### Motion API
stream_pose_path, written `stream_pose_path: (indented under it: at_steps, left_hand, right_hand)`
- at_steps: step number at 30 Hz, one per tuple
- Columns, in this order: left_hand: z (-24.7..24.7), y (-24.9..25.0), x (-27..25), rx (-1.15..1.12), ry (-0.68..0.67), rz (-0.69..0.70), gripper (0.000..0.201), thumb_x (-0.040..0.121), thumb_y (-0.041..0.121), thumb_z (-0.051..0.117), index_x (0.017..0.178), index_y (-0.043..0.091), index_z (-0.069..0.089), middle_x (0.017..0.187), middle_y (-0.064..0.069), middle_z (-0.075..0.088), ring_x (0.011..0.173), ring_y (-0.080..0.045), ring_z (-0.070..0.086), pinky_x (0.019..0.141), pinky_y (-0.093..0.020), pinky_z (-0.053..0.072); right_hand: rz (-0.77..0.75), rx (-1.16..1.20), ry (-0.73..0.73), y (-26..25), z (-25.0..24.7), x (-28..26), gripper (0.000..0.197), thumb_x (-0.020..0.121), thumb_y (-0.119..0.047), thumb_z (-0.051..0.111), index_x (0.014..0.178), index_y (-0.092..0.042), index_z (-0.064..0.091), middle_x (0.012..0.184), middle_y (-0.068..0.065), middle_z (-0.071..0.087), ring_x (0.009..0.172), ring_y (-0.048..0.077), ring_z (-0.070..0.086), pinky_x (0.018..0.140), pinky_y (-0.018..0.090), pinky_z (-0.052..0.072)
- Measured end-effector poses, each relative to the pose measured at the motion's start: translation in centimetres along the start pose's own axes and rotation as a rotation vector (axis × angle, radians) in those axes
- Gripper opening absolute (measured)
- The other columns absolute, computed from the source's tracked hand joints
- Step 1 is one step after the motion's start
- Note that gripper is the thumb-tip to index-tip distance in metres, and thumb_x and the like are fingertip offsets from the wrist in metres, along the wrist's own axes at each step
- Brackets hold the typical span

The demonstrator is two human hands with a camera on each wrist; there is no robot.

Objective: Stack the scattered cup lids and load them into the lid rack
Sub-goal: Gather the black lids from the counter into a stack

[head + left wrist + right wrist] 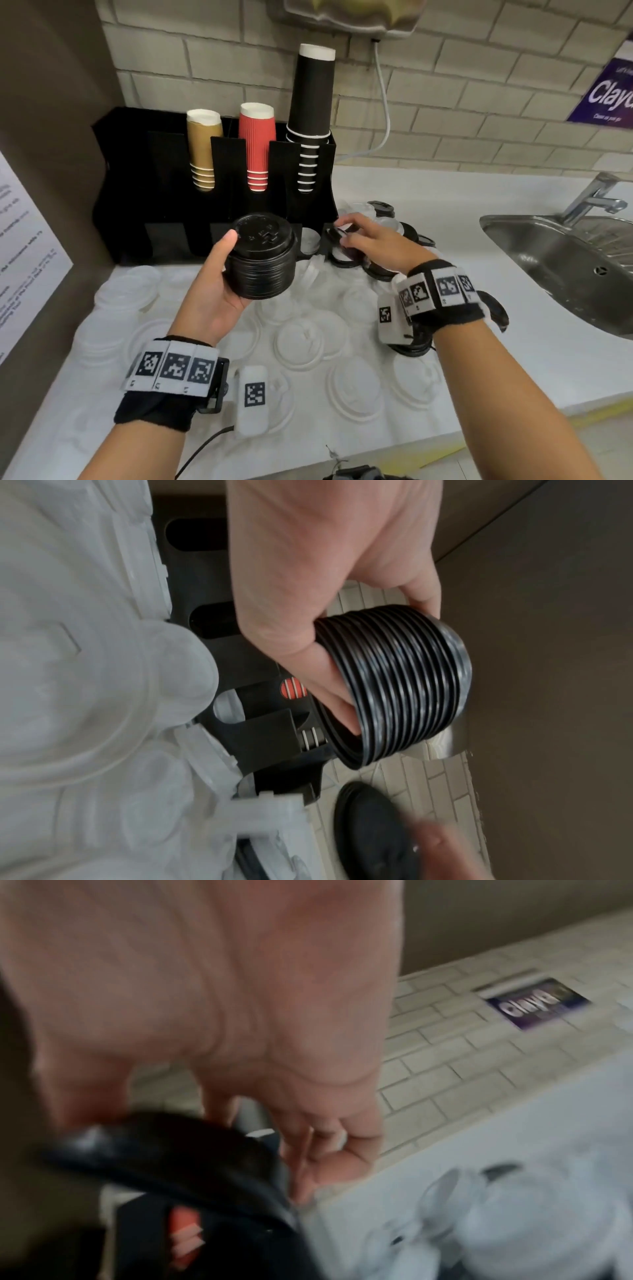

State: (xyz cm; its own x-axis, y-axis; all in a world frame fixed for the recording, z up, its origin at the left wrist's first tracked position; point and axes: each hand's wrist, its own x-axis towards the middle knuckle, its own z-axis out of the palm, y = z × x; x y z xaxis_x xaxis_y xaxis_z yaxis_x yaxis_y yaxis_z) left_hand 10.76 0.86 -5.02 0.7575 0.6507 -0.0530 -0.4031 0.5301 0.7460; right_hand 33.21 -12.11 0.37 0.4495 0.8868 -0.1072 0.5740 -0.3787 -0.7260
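Tiled wall, white desk (pixel 462 219) running along it, steel sink (pixel 534 246) out at the right end. In the back left corner of the desk sits the black lid rack (pixel 137 192), with tan, red and black cup stacks poking up out of it. The front of the desk is carpeted in clear lids (pixel 301 339), pretty hard to pick out against the white.

The left hand (pixel 209 301) is held up in front of the rack, thumb and fingers curled round the stack of black lids (pixel 262 260), nested neatly from what the left wrist view shows. Moving right, the right hand (pixel 370 236) is down on the pile of loose black lids (pixel 387 270) just right of the rack, fingertips pinching one black lid (pixel 337 234) by its rim. The right wrist view is too blurry to add much.

I'd say the step is getting that lid onto the stack. Best bet: keep the stack level and square, bring the lid in the same way up as the rest, seat it flat and press till it nests. Watch the pile too, since snagging a neighbour could send lids sliding toward the sink.
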Motion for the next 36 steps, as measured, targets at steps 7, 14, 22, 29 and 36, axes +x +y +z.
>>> stream_pose_path:
  at_steps: [7, 14, 22, 29, 36]
  left_hand:
    - [1.3, -1.2, -0.1, 0.117, 0.019, -0.06, 0.064, 0.077, 0.042, 0.063, 0.132, 0.01, 0.056, 0.127, -0.011, 0.065, 0.114, -0.022, 0.064, 0.088, -0.034, 0.056]
    - [1.4, -1.4, -0.5, 0.178, -0.051, -0.093, 0.055, 0.082, 0.039, 0.057, 0.132, 0.018, 0.057, 0.125, -0.008, 0.067, 0.113, -0.021, 0.065, 0.077, -0.03, 0.058]
    - [1.8, -1.6, -0.5, 0.176, -0.065, -0.126, 0.053, 0.084, 0.036, 0.053, 0.134, 0.016, 0.055, 0.124, -0.011, 0.066, 0.113, -0.024, 0.064, 0.079, -0.03, 0.059]
    - [1.7, -1.7, -0.3, 0.099, -0.082, -0.13, 0.047, 0.085, 0.035, 0.055, 0.128, 0.015, 0.06, 0.12, -0.01, 0.069, 0.108, -0.021, 0.067, 0.074, -0.028, 0.058]
    - [1.5, -1.7, 0.0, 0.065, -0.09, -0.146, 0.047, 0.086, 0.037, 0.055, 0.126, 0.014, 0.062, 0.123, -0.012, 0.067, 0.113, -0.022, 0.065, 0.078, -0.028, 0.057]
  right_hand:
    - [-0.344, 0.481, 0.16, -3.5, 5.9, -2.5, 0.033, 0.089, -0.03, 0.058, 0.121, -0.021, 0.062, 0.111, 0.016, 0.06, 0.103, 0.019, 0.059, 0.094, 0.032, 0.047]
    - [-0.372, 0.422, 0.296, -3.0, 7.3, -3.6, 0.026, 0.087, -0.016, 0.069, 0.113, -0.017, 0.07, 0.119, 0.001, 0.063, 0.117, 0.01, 0.055, 0.102, 0.03, 0.044]
    - [-0.335, 0.394, 0.29, -3.0, 7.5, -4.0, 0.026, 0.085, -0.019, 0.07, 0.111, -0.022, 0.07, 0.12, 0.002, 0.059, 0.115, 0.005, 0.054, 0.102, 0.03, 0.045]
    - [-0.35, 0.411, 0.29, -2.9, 7.7, -3.7, 0.026, 0.085, -0.022, 0.07, 0.11, -0.031, 0.069, 0.122, -0.001, 0.057, 0.118, 0.003, 0.051, 0.102, 0.025, 0.043]
    - [-0.349, 0.395, 0.305, -2.9, 8.0, -3.8, 0.029, 0.084, -0.025, 0.07, 0.109, -0.038, 0.065, 0.126, -0.008, 0.052, 0.121, -0.004, 0.046, 0.103, 0.019, 0.039]
